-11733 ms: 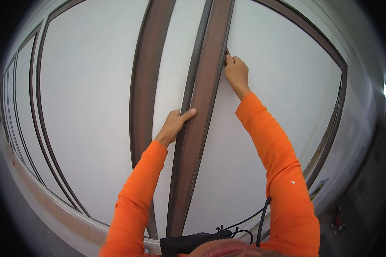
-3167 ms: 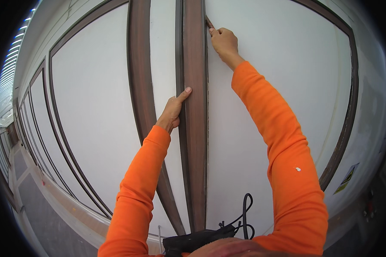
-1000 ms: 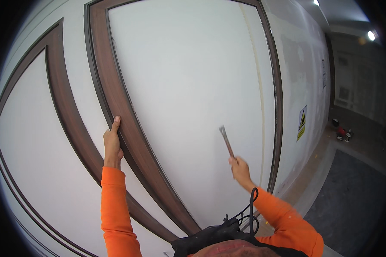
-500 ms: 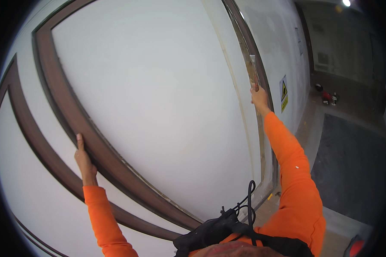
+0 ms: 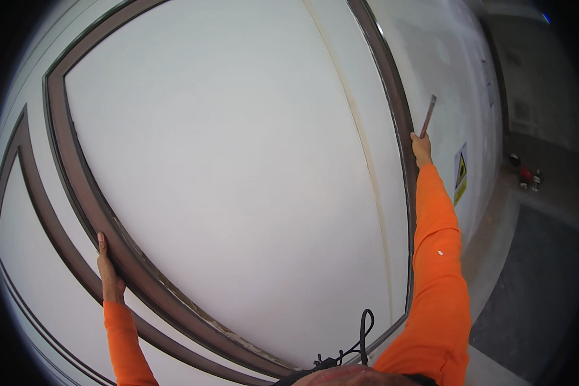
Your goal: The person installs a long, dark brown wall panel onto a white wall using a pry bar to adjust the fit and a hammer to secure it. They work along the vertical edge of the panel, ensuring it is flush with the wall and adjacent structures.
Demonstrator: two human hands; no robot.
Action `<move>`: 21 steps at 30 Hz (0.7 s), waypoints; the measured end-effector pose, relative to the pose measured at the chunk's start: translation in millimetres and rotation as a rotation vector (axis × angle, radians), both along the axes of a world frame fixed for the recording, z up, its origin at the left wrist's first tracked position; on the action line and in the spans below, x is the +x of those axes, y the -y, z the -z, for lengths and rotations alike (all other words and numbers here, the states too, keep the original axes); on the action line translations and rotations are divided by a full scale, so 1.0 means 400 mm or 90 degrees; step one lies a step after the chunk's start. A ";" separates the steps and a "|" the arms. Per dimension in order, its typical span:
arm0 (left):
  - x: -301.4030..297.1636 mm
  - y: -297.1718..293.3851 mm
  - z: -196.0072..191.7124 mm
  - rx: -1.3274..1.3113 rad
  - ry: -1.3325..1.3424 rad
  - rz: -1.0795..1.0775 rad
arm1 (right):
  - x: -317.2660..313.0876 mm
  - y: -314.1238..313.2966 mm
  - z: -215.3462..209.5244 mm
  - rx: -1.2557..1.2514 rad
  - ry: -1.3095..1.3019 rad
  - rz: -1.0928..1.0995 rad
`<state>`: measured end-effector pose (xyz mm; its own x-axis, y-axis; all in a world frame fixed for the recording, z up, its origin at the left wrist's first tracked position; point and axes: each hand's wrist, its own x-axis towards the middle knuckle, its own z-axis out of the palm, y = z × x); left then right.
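A large brown frame (image 5: 130, 244) with dark edges stands around a white panel (image 5: 238, 161). My left hand (image 5: 109, 273) grips its left side piece low down, thumb up along the face and the other fingers mostly hidden. At the right side piece (image 5: 400, 103), my right hand (image 5: 421, 148) touches the bar and holds a slim, flat reddish-brown tool (image 5: 429, 116). That tool points up and slightly right, in front of the wall; its exact kind cannot be made out. A rough gap (image 5: 167, 283) shows along the frame's lower left inner edge.
A tan vertical strip (image 5: 360, 132) runs down the white panel. Another brown frame (image 5: 42, 186) stands at left. The grey wall (image 5: 457, 77) at right bears a yellow sign (image 5: 460, 174). Red and black items (image 5: 526, 177) lie beyond a dark floor mat (image 5: 534, 276). A black cable (image 5: 365, 331) loops near my chest.
The frame's right side piece has shifted right against the panel, covering the rough tan strip beside it. The tool in my right hand has tilted right. My view has shifted too.
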<state>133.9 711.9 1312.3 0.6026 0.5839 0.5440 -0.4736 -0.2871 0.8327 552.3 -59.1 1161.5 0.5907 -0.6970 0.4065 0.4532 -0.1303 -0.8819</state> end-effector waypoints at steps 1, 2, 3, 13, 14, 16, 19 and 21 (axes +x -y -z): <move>-0.005 0.001 0.000 -0.007 -0.009 0.006 | 0.011 -0.012 -0.011 0.015 -0.034 -0.036; -0.001 0.000 -0.002 -0.011 -0.016 0.024 | 0.029 0.000 -0.012 0.034 -0.016 -0.070; 0.004 -0.001 -0.003 -0.015 -0.022 0.042 | 0.046 0.014 -0.013 0.054 0.001 -0.104; -0.004 -0.047 -0.033 0.107 -0.122 -0.085 | 0.098 0.107 0.023 0.008 0.029 -0.089; -0.010 -0.035 -0.038 0.094 -0.139 -0.076 | 0.089 0.107 0.021 0.033 0.053 -0.069; -0.018 -0.036 -0.030 0.074 -0.150 -0.002 | 0.059 0.127 0.013 0.110 0.074 -0.099; -0.035 -0.053 -0.017 0.051 -0.077 0.139 | 0.003 0.145 -0.009 0.208 0.051 -0.116; -0.024 -0.079 0.039 0.030 0.061 0.188 | -0.025 0.182 -0.014 0.197 0.063 -0.116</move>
<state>124.2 743.4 1296.8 0.6872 0.3648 0.6283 -0.6175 -0.1624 0.7696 542.2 -131.8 1167.2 0.6845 -0.6832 0.2544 0.5291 0.2255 -0.8181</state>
